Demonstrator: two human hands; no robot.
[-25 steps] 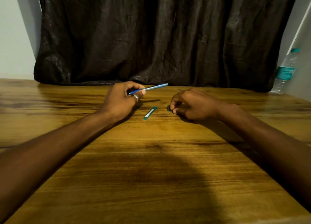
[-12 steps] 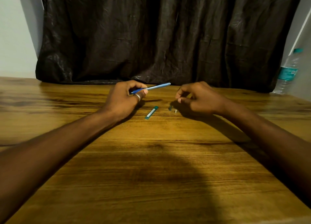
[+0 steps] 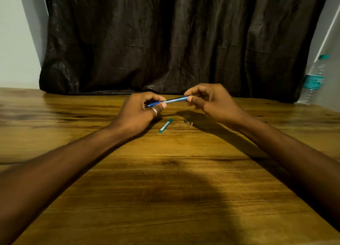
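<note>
**Blue pencil (image 3: 168,101) held between both hands above the table (image 3: 165,171)**

The blue pencil is held clear of the table, tilted slightly upward toward the right. Its darker end is gripped by the curled fingers of the left hand (image 3: 139,112), on which a ring (image 3: 154,112) is worn. Its paler end is pinched between the thumb and fingertips of the right hand (image 3: 211,102). Below, a slim teal tube (image 3: 165,126) is laid on the wood. Just right of it, small pieces (image 3: 188,122) are seen in shadow, too small to be identified. A water bottle (image 3: 312,82) is stood at the far right, beside a dark curtain (image 3: 174,42).
</note>
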